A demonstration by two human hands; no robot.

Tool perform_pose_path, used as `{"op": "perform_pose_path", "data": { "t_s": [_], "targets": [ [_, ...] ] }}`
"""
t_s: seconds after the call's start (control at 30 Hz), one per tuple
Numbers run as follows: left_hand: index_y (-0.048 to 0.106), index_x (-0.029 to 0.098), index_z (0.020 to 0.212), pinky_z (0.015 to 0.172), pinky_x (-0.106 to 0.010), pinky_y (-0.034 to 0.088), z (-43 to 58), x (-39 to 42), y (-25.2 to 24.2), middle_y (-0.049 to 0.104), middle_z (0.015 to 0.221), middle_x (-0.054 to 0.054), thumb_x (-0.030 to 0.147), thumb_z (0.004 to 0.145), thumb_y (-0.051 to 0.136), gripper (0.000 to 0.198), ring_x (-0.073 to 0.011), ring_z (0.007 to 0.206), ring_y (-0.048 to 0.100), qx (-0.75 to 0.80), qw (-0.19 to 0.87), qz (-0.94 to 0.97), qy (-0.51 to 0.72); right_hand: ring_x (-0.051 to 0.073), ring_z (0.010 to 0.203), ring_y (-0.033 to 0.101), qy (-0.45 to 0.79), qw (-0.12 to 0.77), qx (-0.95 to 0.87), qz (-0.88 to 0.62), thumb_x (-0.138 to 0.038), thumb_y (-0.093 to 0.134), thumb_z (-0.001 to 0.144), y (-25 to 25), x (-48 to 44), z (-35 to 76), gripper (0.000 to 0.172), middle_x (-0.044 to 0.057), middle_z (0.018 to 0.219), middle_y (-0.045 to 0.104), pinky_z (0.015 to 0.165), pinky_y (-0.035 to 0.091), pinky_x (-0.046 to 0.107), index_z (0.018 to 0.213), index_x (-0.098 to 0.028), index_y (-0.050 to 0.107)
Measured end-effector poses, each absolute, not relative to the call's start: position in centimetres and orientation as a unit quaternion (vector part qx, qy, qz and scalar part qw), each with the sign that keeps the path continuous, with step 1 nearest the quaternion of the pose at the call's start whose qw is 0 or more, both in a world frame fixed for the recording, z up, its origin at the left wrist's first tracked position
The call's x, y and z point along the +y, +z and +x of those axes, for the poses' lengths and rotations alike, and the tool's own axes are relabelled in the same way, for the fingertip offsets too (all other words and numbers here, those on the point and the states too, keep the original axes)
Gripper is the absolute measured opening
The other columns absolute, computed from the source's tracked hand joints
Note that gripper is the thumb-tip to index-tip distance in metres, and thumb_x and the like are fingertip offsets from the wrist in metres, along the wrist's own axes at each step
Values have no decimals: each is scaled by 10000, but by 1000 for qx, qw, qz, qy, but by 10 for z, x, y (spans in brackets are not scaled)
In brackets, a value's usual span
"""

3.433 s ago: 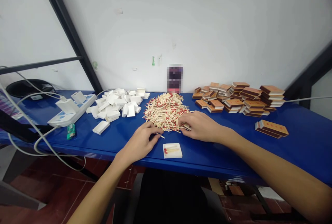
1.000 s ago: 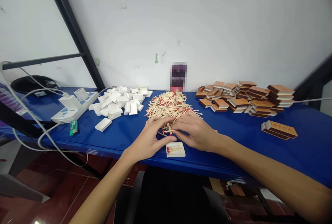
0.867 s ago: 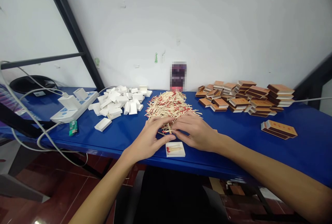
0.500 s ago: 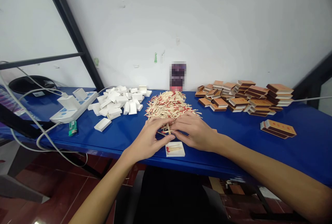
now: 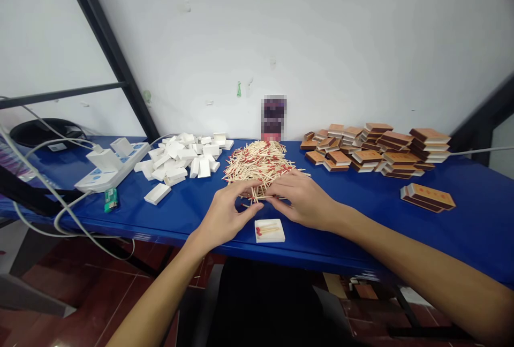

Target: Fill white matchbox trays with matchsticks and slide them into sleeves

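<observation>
A heap of red-tipped matches (image 5: 257, 162) lies on the blue table. At its front edge, my left hand (image 5: 227, 210) curves thumb and forefinger around a few matches (image 5: 255, 194), partly hidden by the fingers. Close by on the right, my right hand (image 5: 301, 197) has its fingers closed at the heap, with a match end showing at the fingertips. Below both hands sits a white matchbox tray (image 5: 277, 237), open side up, with several matches lying in it, red heads to the left.
White empty trays (image 5: 180, 154) are piled at the left, one apart in front. Matchbox sleeves (image 5: 369, 149) are stacked at the right, with two more matchboxes (image 5: 428, 197) nearer. A power strip (image 5: 114, 170), cables and a green lighter (image 5: 111, 200) lie far left.
My left hand has shifted slightly left and away from me, with the matches at its fingertips. My right hand stays close to the heap. The tray with matches has not moved on the table.
</observation>
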State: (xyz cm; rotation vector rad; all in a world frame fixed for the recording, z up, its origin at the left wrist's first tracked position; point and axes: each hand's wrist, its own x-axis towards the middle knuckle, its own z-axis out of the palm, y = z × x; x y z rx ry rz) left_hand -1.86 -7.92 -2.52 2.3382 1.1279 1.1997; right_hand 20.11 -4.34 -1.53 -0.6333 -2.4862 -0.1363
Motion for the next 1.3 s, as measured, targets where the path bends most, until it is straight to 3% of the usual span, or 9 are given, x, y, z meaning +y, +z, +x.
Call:
{"op": "perform_pose_path", "data": {
  "t_s": [0.13, 0.3, 0.43, 0.53, 0.7, 0.83, 0.97, 1.13, 1.3],
  "targets": [
    [629, 222, 1215, 909, -346, 572, -18, -78, -26, 714, 1176, -55, 267, 890, 683, 332, -195, 1012, 692, 393, 124, 797, 441, 167, 734, 587, 1, 279, -920, -275, -195, 550, 927, -4, -45, 208, 149, 27, 772, 692, 729, 356, 316, 812, -180, 642],
    [653, 203, 1167, 863, -348, 592, -18, -80, -25, 736, 1123, -60, 301, 871, 709, 318, -194, 952, 710, 404, 114, 780, 464, 114, 620, 532, 229, 208, -914, -262, -223, 601, 878, 12, -61, 209, 111, -20, 708, 637, 601, 383, 246, 787, -195, 659],
    [655, 209, 1161, 885, -362, 588, -18, -82, -25, 737, 1127, -60, 292, 862, 718, 317, -206, 987, 706, 401, 92, 785, 462, 97, 562, 460, 231, 152, -926, -257, -180, 623, 818, 10, -69, 204, 111, -52, 613, 515, 593, 374, 243, 709, -193, 638],
    [649, 208, 1167, 921, -370, 574, -19, -83, -25, 731, 1144, -66, 280, 858, 725, 327, -213, 1026, 698, 389, 77, 797, 456, 100, 585, 469, 217, 132, -931, -263, -185, 625, 811, 6, -69, 203, 83, -46, 631, 523, 619, 373, 250, 737, -194, 660],
    [627, 201, 1185, 945, -346, 548, -18, -85, -24, 723, 1150, -65, 269, 868, 721, 338, -198, 1069, 679, 351, 51, 818, 453, 99, 543, 403, 235, 191, -905, -299, -320, 618, 868, 6, -65, 202, 168, -58, 583, 453, 560, 317, 254, 782, -186, 671],
    [606, 208, 1195, 946, -360, 529, -18, -85, -26, 722, 1139, -71, 272, 886, 703, 330, -201, 1074, 669, 305, 0, 842, 446, 102, 560, 414, 362, 278, -834, -311, -405, 572, 918, 2, -62, 193, 278, -44, 601, 498, 529, 314, 244, 809, -168, 667],
    [588, 227, 1236, 963, -387, 516, -18, -85, -28, 721, 1155, -78, 308, 895, 691, 365, -215, 1090, 668, 280, -27, 860, 425, 100, 570, 418, 440, 290, -793, -307, -371, 605, 878, -5, -58, 187, 245, -41, 601, 496, 529, 327, 239, 762, -163, 664],
    [575, 232, 1273, 1003, -376, 514, -19, -88, -26, 696, 1232, -83, 307, 904, 684, 392, -214, 1157, 649, 286, -1, 846, 450, 98, 544, 426, 386, 302, -801, -344, -224, 567, 801, -3, -58, 193, 126, -45, 582, 498, 525, 327, 239, 691, -175, 602],
    [578, 224, 1283, 958, -355, 529, -23, -88, -24, 686, 1235, -84, 357, 980, 554, 332, -215, 1132, 656, 376, 116, 769, 504, 114, 578, 436, 172, 253, -912, -272, -138, 534, 747, -1, -69, 196, 97, -33, 604, 524, 608, 338, 266, 666, -189, 549]
  ]
}}
